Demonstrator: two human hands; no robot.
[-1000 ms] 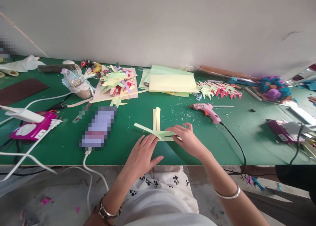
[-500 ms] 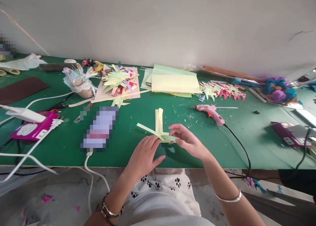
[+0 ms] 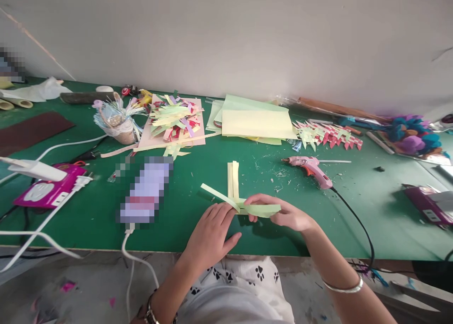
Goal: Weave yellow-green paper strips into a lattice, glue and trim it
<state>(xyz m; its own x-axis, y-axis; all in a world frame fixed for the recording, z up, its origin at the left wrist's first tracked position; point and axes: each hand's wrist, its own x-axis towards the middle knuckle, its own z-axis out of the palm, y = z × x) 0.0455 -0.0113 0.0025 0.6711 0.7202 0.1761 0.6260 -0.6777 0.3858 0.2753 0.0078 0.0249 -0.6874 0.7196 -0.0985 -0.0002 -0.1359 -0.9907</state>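
Lower centre: left hand (image 3: 212,232) flat on crossed strips (image 3: 235,180), right hand (image 3: 288,214) grasping green strip (image 3: 265,211); uneven tugging could skew them.

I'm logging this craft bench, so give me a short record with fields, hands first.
Left hand: back up, fingertips at the paper crossing
Right hand: fingers at a green strip, exact grip unclear
Yellow strips: two, side by side, pointing away from the person
Glue gun: pink, lying on the table, right of the strips
Phone: left of the left hand, cable attached, screen pixelated
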